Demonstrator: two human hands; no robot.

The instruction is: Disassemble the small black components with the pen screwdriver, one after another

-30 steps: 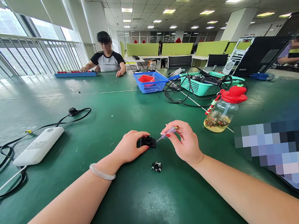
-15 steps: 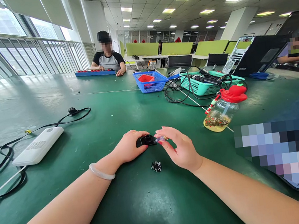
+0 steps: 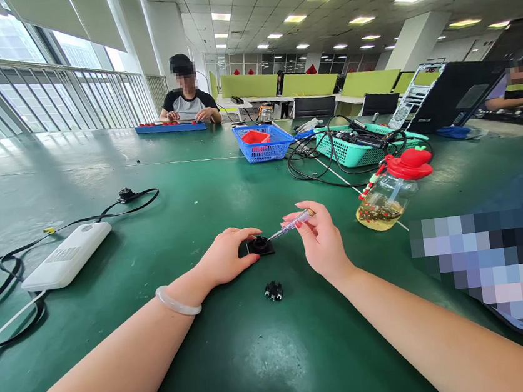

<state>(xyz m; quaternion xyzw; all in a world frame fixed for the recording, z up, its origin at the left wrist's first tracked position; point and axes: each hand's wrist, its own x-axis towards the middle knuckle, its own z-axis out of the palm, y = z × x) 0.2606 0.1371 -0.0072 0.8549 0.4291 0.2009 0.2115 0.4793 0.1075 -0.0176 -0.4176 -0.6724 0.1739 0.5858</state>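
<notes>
My left hand [image 3: 227,258] is closed on a small black square part [image 3: 260,246] and holds it flat on the green table [image 3: 242,362]. My right hand [image 3: 319,240] pinches a small clear-handled screwdriver [image 3: 290,223]. The tool slants down to the left and its tip rests on the black part. A second small black part [image 3: 273,291] lies loose on the table just in front of both hands. A pale bangle [image 3: 178,301] sits on my left wrist.
A white power bank [image 3: 67,254] with black cables lies at left. A red-lidded glass jar [image 3: 392,192] stands at right. Behind it are a blue basket [image 3: 263,142], a teal basket [image 3: 354,146] with cables and a laptop [image 3: 451,96]. A person [image 3: 188,101] sits at the far edge.
My right hand has lifted and turned from lying low beside the black part to holding the screwdriver slanted onto it. The far person drew the blue tray towards themselves.
</notes>
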